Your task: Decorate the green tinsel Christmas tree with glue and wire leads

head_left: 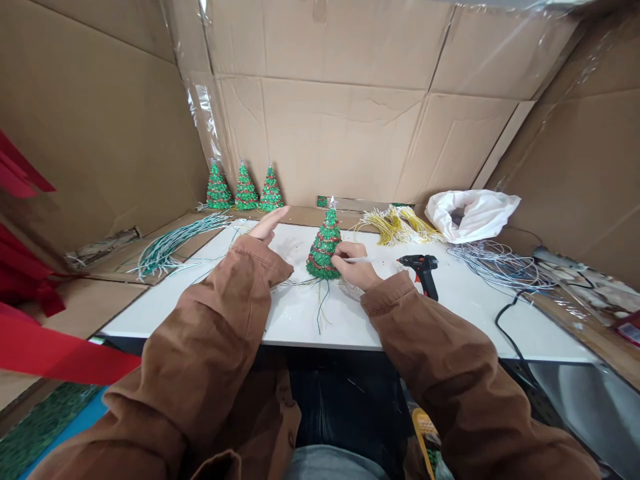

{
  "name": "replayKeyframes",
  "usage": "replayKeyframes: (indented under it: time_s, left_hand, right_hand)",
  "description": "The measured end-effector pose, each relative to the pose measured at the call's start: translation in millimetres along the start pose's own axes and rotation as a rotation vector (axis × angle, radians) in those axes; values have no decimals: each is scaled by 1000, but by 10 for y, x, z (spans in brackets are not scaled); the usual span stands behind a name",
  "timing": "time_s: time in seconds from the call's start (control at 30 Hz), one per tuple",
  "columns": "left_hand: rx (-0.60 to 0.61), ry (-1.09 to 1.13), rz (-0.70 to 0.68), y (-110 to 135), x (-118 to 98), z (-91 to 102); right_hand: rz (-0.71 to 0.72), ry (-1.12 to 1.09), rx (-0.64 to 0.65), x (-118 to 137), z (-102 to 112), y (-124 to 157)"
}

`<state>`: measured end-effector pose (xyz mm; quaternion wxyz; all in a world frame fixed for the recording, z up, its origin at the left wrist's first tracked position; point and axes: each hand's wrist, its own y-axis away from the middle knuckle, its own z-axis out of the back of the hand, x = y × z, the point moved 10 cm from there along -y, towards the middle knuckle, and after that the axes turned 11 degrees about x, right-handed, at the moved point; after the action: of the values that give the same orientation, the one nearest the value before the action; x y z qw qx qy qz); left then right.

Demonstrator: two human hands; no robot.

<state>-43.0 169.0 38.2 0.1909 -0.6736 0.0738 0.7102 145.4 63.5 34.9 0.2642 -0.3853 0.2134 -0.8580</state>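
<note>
A small green Christmas tree (325, 243) with red garland and a pale pointed top stands upright on the white tabletop in front of me. At its right side is my right hand (356, 268), fingers pinched around a thin whitish stick (354, 259) and touching the lower branches. I cannot make out exactly what the stick is. My left hand (269, 224) is raised to the left of the tree, apart from it, with its fingers stretched out. Thin wires (320, 307) trail from under the tree toward the table's front edge.
Three similar trees (245, 190) stand at the back left. Green wires (175, 243) lie nearer on the left. A black glue gun (423, 270) rests right of my right hand. Yellow-white wire bundles (397, 223), a white bag (470, 212) and loose wires (500, 267) lie behind and beyond it.
</note>
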Motion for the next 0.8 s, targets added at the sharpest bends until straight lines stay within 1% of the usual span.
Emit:
replayKeyframes:
  time_s: [0.13, 0.33, 0.63, 0.8]
  left_hand:
    - [102, 194, 46, -29, 52, -35]
    - [148, 203, -4, -37, 20, -53]
    - [117, 215, -17, -43, 27, -38]
    - [108, 179, -20, -29, 10, -52]
  right_hand:
    - [-6, 13, -2, -13, 2, 2]
    - [-6, 19, 1, -8, 0, -1]
    - [-9, 18, 0, -2, 4, -1]
    - [4, 10, -6, 6, 7, 1]
